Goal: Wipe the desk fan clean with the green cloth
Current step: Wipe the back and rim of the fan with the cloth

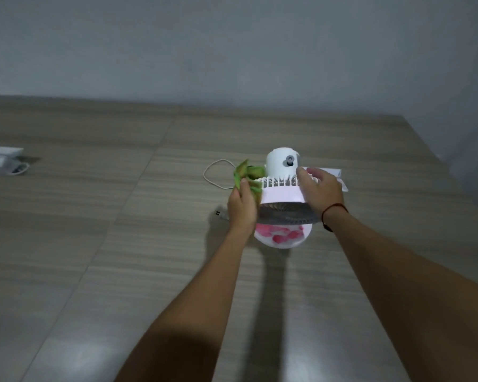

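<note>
A small white and pink desk fan [283,193] stands on the wooden desk [122,244], its dark front grille facing me and its white motor housing behind. My left hand [242,208] is closed on the crumpled green cloth [247,176] and presses it against the fan's left rim. On the fan's upper right rim rests my right hand [319,193], gripping it; a dark cord circles that wrist. The round base with pink marks shows below the grille.
The fan's white cable [213,175] loops on the desk behind my left hand, its plug [221,215] lying beside my wrist. A white box [3,159] sits at the far left edge. A grey wall rises behind the desk.
</note>
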